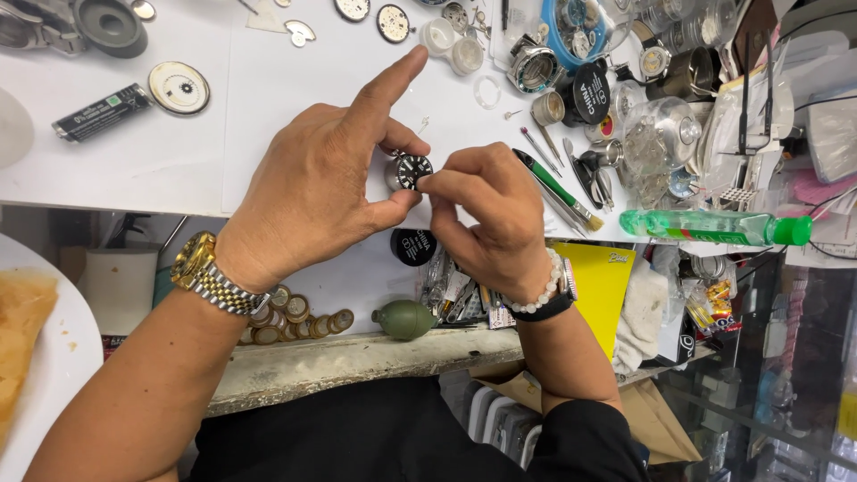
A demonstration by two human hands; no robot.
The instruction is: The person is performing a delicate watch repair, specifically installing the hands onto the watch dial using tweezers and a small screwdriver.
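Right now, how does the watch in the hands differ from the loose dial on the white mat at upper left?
The black-faced watch is cased and pinched between left hand and right hand. The loose dial is pale, bare, looks larger, and lies flat, untouched. Both are round.

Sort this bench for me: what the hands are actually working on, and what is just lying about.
In hand:
left hand and right hand, both pinching the black-dialled watch head.

Lying about:
loose white dial; green-handled brush; green dust blower; green-capped bottle; row of coins.
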